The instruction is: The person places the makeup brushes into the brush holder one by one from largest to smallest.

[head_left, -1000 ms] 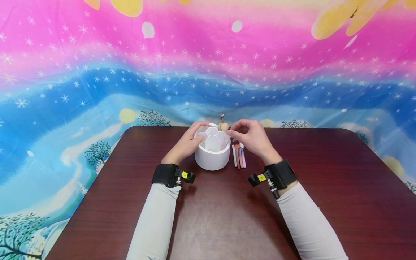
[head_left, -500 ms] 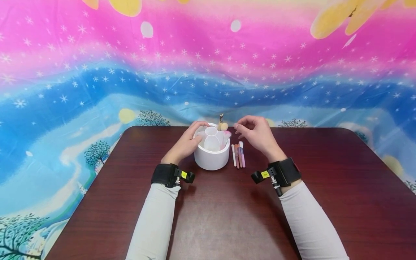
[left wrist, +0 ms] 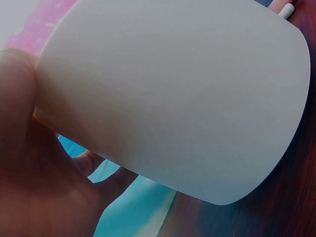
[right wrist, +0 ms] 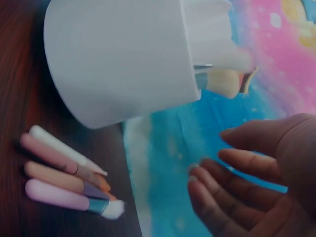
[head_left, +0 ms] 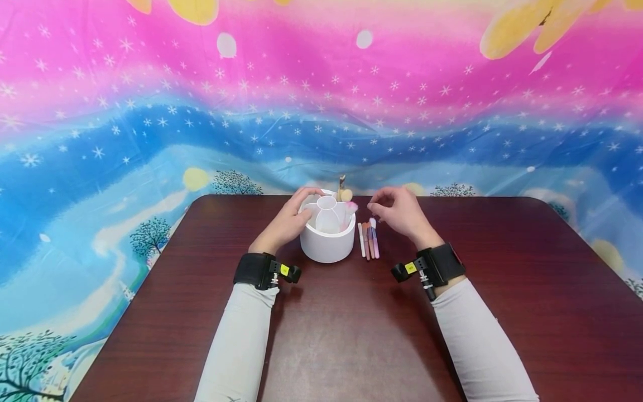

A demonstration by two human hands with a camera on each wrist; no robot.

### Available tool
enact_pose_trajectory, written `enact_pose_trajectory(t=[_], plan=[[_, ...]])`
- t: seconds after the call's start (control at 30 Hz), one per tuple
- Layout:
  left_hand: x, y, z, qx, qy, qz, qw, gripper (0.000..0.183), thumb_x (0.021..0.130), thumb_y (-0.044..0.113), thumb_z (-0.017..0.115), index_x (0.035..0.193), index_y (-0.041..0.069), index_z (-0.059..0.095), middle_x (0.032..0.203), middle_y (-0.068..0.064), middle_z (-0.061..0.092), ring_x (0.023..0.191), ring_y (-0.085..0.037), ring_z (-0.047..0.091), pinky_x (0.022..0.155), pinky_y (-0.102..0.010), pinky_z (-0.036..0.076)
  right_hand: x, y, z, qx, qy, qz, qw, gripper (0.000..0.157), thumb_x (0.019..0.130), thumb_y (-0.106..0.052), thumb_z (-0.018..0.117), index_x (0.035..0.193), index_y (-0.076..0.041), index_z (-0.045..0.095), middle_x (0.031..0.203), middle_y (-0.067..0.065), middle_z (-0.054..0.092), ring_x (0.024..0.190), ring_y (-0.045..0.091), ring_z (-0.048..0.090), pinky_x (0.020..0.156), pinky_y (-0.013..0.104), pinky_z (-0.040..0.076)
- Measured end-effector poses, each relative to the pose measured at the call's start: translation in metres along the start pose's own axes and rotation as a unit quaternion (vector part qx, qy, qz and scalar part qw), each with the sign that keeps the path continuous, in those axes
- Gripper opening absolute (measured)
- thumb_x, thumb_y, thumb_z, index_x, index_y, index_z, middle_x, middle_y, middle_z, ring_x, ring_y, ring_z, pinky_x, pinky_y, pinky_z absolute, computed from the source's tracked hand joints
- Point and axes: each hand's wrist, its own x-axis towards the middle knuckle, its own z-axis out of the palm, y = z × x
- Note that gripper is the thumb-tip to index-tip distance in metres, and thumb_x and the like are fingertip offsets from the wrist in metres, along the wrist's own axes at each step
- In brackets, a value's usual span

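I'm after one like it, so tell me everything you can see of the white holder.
The holder is smooth, round and white, and looks like plastic, with curved dividers around a central tube. It stands upright on the table, beside four loose brushes; more brushes poke out on its right. The left hand holds its left side near the rim.

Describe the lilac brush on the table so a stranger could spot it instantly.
On the red-brown table, four brushes lie right of the white pot. The lilac brush is farthest from the pot, the only one with a pale purple handle.
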Motion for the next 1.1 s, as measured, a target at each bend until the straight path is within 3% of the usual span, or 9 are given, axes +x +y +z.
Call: enact_pose_trajectory(t=[0.13,0.33,0.77,0.83,0.9,0.97,1.1], plan=[[0.000,0.000,0.000,0.003,0.000,-0.003,1.0000,0.040,0.085,-0.005,0.040,0.123,0.005,0.050,0.136,-0.010,0.040,0.128,-0.020,0.028,0.104,-0.051,0.024,0.000,0.009,0.001,-0.072,-0.019,-0.001,0.997,0.013,0.085,-0.013,0.065,0.095,-0.005,0.064,0.082,0.009,0.064,0.065,0.023,0.059,0.061,0.038,0.048],[0.000,0.000,-0.001,0.003,0.000,0.000,1.0000,0.040,0.086,-0.007,0.040,0.123,0.005,0.050,0.136,-0.010,0.040,0.128,-0.021,0.028,0.104,-0.052,0.024,0.000,0.017,0.008,-0.155,-0.077,0.041,0.984,0.020,0.081,-0.012,0.067,0.098,0.000,0.064,0.085,0.010,0.064,0.073,0.022,0.056,0.067,0.039,0.047],[0.000,-0.002,0.000,0.000,-0.002,0.004,1.0000,0.038,0.088,-0.006,0.041,0.122,0.005,0.050,0.137,-0.010,0.039,0.129,-0.021,0.028,0.104,-0.052,0.023,-0.004,0.025,0.019,-0.198,-0.126,0.097,0.967,0.023,0.080,-0.012,0.068,0.100,-0.001,0.063,0.090,0.011,0.061,0.078,0.026,0.054,0.067,0.039,0.047],[0.000,-0.003,0.000,-0.001,-0.004,0.003,1.0000,0.038,0.088,-0.005,0.041,0.123,0.006,0.050,0.137,-0.009,0.039,0.129,-0.021,0.027,0.104,-0.052,0.024,-0.004,0.026,0.020,-0.200,-0.130,0.102,0.966,0.016,0.080,-0.011,0.067,0.094,-0.003,0.064,0.086,0.009,0.059,0.075,0.025,0.052,0.064,0.037,0.045],[0.000,-0.003,0.000,0.000,-0.004,0.004,1.0000,0.038,0.088,-0.005,0.041,0.123,0.006,0.050,0.137,-0.009,0.039,0.129,-0.021,0.027,0.104,-0.052,0.024,-0.004,0.026,0.019,-0.206,-0.134,0.110,0.963,0.006,0.080,-0.009,0.066,0.079,-0.006,0.062,0.072,0.005,0.052,0.065,0.022,0.048,0.057,0.034,0.042],[0.000,-0.004,0.000,0.002,-0.004,0.005,1.0000,0.037,0.089,-0.005,0.041,0.123,0.006,0.050,0.137,-0.009,0.039,0.129,-0.020,0.027,0.104,-0.052,0.023,-0.005,0.025,0.018,-0.211,-0.138,0.119,0.960,0.018,0.081,-0.008,0.064,0.065,-0.009,0.054,0.060,0.001,0.040,0.054,0.019,0.040,0.051,0.032,0.037],[0.001,-0.004,0.000,0.003,-0.005,0.005,1.0000,0.037,0.089,-0.005,0.041,0.123,0.006,0.049,0.137,-0.009,0.039,0.130,-0.020,0.026,0.105,-0.052,0.023,-0.007,0.022,0.016,-0.219,-0.153,0.142,0.953,0.032,0.082,-0.007,0.063,0.056,-0.013,0.044,0.052,-0.003,0.026,0.046,0.015,0.033,0.047,0.030,0.033]])
